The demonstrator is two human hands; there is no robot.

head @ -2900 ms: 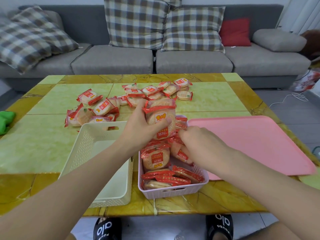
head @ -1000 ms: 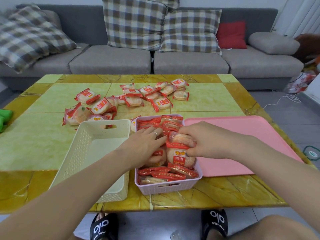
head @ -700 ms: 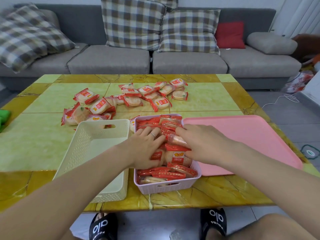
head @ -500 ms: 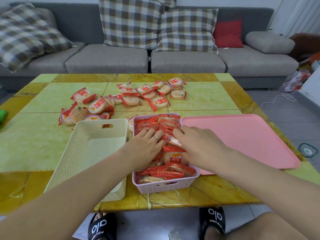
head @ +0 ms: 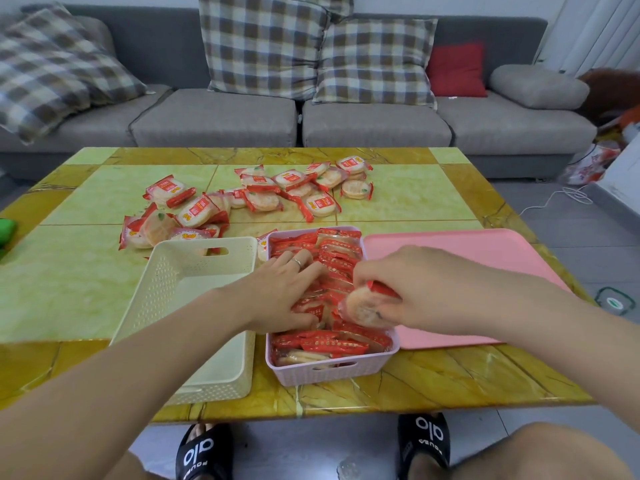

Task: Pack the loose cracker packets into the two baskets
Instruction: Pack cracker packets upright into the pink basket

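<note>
The pink basket (head: 332,370) near the table's front edge holds several red-and-clear cracker packets standing in rows. My left hand (head: 277,292) lies flat on the packets in its left half, fingers straight, a ring on one finger. My right hand (head: 405,289) grips one cracker packet (head: 363,308) over the basket's right side, tilted. To the left stands the cream basket (head: 162,292) with nothing visible in it. Loose cracker packets (head: 263,199) lie heaped across the table's middle and far part.
A pink tray (head: 485,251) lies flat to the right of the pink basket, touching it. A green object (head: 5,228) sits at the table's left edge. A grey sofa with checked cushions runs behind the table. My sandalled feet show below the front edge.
My right hand has lifted one packet out of the row and tilted it. My left hand has slid a little forward over the packed packets, staying flat.
</note>
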